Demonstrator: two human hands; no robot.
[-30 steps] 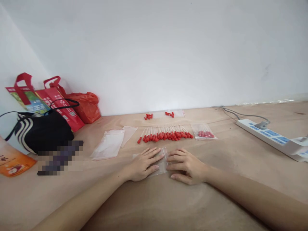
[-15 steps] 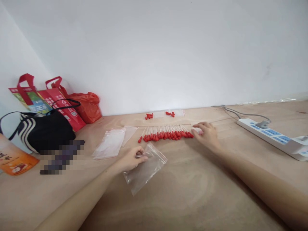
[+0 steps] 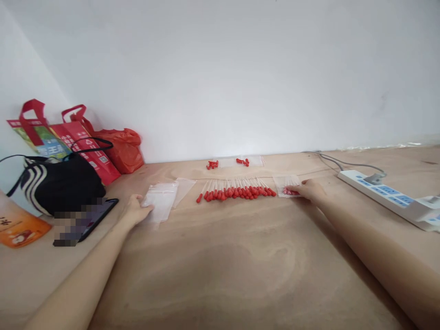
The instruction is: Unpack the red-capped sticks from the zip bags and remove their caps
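Note:
My left hand [image 3: 134,211] is at the left edge of a stack of clear zip-lock bags [image 3: 161,201], thumb and fingers apart, with the thumb touching the bags. On the right, my right hand [image 3: 312,191] has its fingers on the right side of a zip-lock bag of red-tipped droppers [image 3: 282,183] that lies flat on the table; its thumb is partly hidden. Between the hands, a row of droppers with red rubber bulbs [image 3: 237,192] lies with the bulbs toward me and the thin clear tubes pointing away.
Behind the row, more red-bulbed droppers [image 3: 213,164] lie in flat bags by the wall. A white power strip [image 3: 381,190] with a grey cable is at the right. Shopping bags [image 3: 120,149], a black bag [image 3: 65,185], a phone [image 3: 98,220] and an orange pouch [image 3: 24,231] stand or lie left.
My left hand has moved left to the bag stack, and the single bag it held is no longer in front of me. My right hand has shifted right, uncovering the filled bag.

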